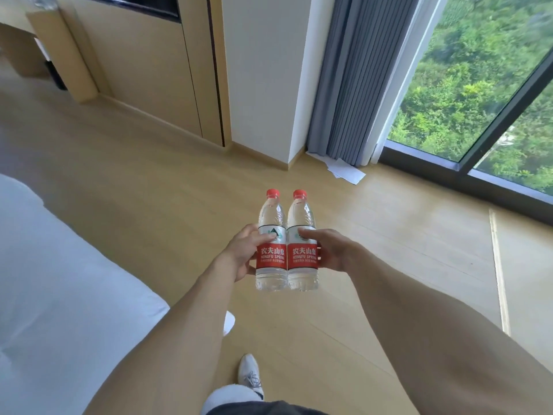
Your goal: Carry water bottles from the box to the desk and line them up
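Two clear water bottles with red caps and red labels are held upright, side by side and touching, above the wooden floor. My left hand [244, 253] grips the left bottle [270, 259] around its label. My right hand [330, 250] grips the right bottle [302, 259] the same way. A wooden desk [18, 28] shows at the far top left, with its top mostly out of frame. The box is not in view.
A white bed [59, 280] fills the left side. A wooden wall panel [143, 61] and a white column [263, 79] stand ahead, with grey curtains [350, 76] and a large window [478, 85] to the right. White paper sheets [344, 172] lie below the curtain. My shoe [250, 375] is on the floor.
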Demonstrator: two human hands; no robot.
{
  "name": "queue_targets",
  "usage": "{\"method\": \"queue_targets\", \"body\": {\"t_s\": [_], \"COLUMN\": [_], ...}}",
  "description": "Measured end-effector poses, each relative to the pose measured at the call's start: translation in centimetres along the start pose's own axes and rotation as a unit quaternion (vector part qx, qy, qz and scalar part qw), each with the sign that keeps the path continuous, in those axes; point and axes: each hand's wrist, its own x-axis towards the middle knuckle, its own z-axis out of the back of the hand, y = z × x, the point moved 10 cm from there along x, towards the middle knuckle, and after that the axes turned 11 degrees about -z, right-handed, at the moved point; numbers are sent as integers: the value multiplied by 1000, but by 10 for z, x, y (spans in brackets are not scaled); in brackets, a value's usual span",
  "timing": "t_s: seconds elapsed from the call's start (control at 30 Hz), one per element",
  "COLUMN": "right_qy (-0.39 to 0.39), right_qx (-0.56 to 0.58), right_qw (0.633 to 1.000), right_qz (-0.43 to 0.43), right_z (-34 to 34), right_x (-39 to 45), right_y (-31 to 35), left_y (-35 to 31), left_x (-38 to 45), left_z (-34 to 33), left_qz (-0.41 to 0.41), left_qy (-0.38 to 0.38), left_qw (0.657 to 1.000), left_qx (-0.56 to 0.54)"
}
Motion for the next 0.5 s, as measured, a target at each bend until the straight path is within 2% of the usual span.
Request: {"method": "queue_targets", "body": {"t_s": [0.3,0.5], "right_qy": [20,42], "right_qx": [-64,-113], "right_qw": [998,993], "right_qz": [-4,-8], "right_z": [-69,-119], "right_x": [102,178], "right_y": [126,190], "left_y": [-66,-86], "left_x": [113,169], "left_z": [100,170], "left_qz": [-4,-7], "left_qy": [-30,-90], "left_qw": [999,994], "left_qx": [-27,-56]}}
